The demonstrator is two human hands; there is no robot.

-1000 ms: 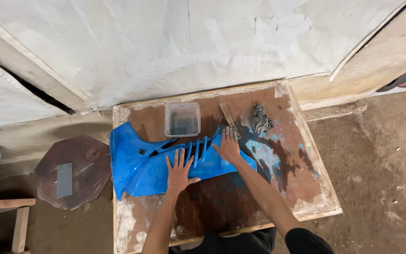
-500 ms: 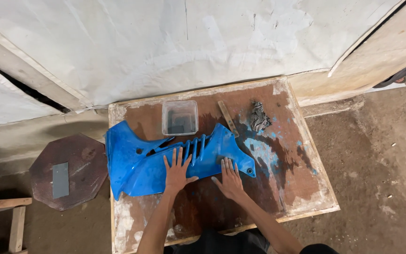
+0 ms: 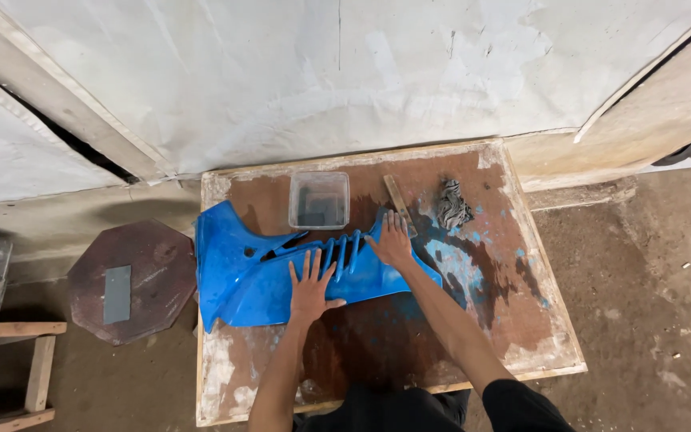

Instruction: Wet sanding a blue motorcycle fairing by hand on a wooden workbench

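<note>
A blue plastic panel [image 3: 241, 272] with several slats lies flat on a stained wooden board [image 3: 537, 336]. My left hand [image 3: 311, 282] presses palm-down on the panel near its slats, fingers spread. My right hand [image 3: 393, 240] rests flat on the panel's upper right end, fingers together and pointing away from me. Whether something small lies under that palm I cannot tell. Just beyond the right hand lies a narrow wooden stick [image 3: 398, 198].
A clear plastic tub [image 3: 319, 200] holding dark water stands at the board's far side. A crumpled grey rag [image 3: 452, 206] lies to its right. On the floor to the left sit an octagonal brown slab [image 3: 133, 280] and a wooden frame [image 3: 29, 376]. White sheets lean behind.
My right hand slid down the panel towards me, then back up to its far right end. The left hand stayed pressed in place. The view shifted slightly.
</note>
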